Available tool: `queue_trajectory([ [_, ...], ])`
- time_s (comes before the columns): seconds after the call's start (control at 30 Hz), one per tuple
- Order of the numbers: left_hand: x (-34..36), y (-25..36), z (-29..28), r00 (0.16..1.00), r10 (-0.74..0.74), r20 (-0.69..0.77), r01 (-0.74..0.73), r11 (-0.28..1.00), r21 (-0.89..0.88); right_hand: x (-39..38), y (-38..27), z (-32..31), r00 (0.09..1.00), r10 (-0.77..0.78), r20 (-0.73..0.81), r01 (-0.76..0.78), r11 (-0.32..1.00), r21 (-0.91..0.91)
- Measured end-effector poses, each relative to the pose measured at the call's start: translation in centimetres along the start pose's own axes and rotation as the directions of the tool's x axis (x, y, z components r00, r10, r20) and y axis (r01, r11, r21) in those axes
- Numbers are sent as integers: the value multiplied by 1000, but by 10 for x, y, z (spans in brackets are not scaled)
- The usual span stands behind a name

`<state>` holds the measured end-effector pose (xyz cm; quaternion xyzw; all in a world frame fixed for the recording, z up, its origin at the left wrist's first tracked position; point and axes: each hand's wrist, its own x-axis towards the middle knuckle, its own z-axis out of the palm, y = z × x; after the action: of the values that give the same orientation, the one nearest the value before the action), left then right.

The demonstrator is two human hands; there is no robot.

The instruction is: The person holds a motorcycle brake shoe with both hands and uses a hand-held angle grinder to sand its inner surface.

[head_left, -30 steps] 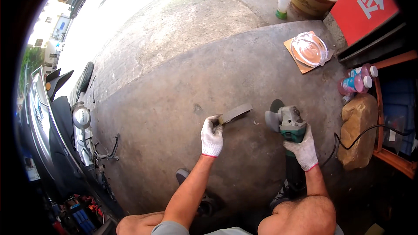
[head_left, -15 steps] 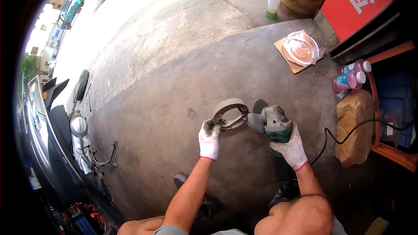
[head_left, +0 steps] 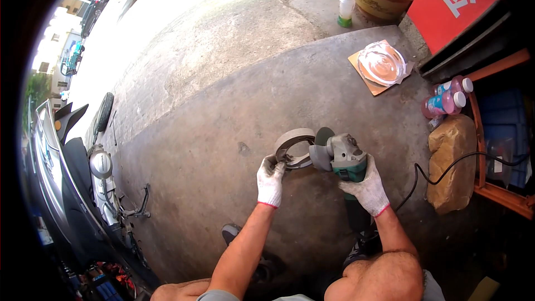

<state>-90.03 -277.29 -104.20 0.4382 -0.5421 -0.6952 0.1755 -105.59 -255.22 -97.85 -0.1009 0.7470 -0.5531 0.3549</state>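
My left hand (head_left: 270,181), in a white work glove, grips the near left edge of a ring-shaped pair of brake shoes (head_left: 298,134), held tilted above the floor. In my right hand (head_left: 368,189), also gloved, is a green and grey angle grinder (head_left: 346,155); the fingers wrap around its body. The grinder's disc (head_left: 323,136) and guard (head_left: 319,157) overlap the right side of the ring in this view. Whether the disc touches the brake shoes, I cannot tell.
A motorcycle (head_left: 61,167) stands along the left. To the right are pink-liquid bottles (head_left: 440,105), a brown paper-wrapped bundle (head_left: 452,167) and a black cord (head_left: 446,170). Farther off lie a plastic-covered piece of cardboard (head_left: 374,85), a green-capped bottle (head_left: 345,8) and a planter (head_left: 382,0).
The grinder has moved left, so its disc now overlaps the ring's right edge. My left hand and the brake shoes have shifted slightly right.
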Motion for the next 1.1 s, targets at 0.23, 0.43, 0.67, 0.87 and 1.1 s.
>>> queue_trajectory([
  [0.23,-1,5,3,1000,11,21,-13,997,82,3,7,0,1000,-17,-6,17,1000,13],
  [0.43,1,14,3,994,103,34,-107,985,136,6,-9,0,999,31,34,-31,999,-17],
  [0.67,3,37,5,987,161,31,-162,939,303,11,-23,-4,998,-19,61,29,986,-162],
  [0.87,3,55,7,977,206,48,-204,857,473,12,-48,-5,994,-22,109,51,961,-271],
  [1.1,2,71,10,937,330,117,-325,692,645,11,-67,-2,989,-58,138,117,870,-478],
])
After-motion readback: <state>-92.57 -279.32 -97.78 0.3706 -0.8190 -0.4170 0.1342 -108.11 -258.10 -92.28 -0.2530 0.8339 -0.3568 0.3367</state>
